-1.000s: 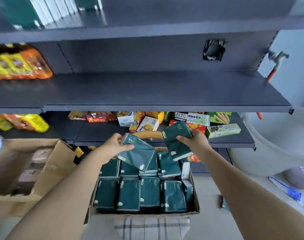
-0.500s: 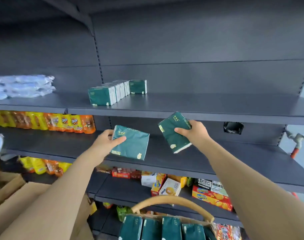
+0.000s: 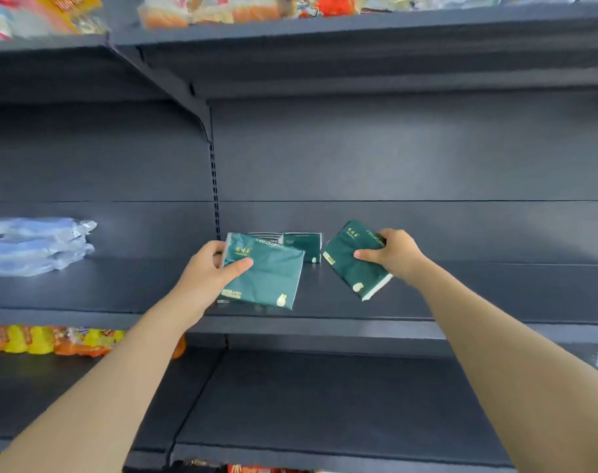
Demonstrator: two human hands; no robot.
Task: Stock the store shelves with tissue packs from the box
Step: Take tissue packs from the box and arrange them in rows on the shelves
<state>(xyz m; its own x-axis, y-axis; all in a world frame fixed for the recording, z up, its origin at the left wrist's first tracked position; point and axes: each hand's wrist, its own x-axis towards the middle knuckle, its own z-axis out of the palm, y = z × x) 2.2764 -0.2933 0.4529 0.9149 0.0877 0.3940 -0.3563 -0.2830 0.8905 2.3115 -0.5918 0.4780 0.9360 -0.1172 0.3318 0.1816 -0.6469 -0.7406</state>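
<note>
- I have both hands up at the middle shelf (image 3: 495,295), each one clamped on a dark green tissue pack.
- Left hand (image 3: 207,273): the thumb lies across the top face and the fingers wrap the left edge of the left tissue pack (image 3: 270,274). The pack lies near flat, slightly tilted, over the front half of the deck. I can't tell whether it touches the deck.
- Right hand (image 3: 394,254): the thumb is on the face and the fingers curl round the upper right edge of the right tissue pack (image 3: 348,268). The pack is tilted with one corner pointing down at the deck, and its white side shows at lower right.
- The held packs are apart. In the gap between them I see the stocked row of tissue packs (image 3: 304,245), upright at the back of the shelf, just right of the slotted upright (image 3: 215,199). The left pack covers most of the row.
- Room: open deck runs from my right hand to the frame edge. To the left, open deck runs to a stack of blue-white plastic packets (image 3: 34,245), well apart from my left hand.
- The front lip (image 3: 324,327) passes under both forearms.
- Headroom: the upper shelf (image 3: 359,29) is well above the hands and carries blurred snack bags (image 3: 222,10).
- The lower shelf (image 3: 324,404) holds orange and yellow snack packets (image 3: 51,341) at its left end.
</note>
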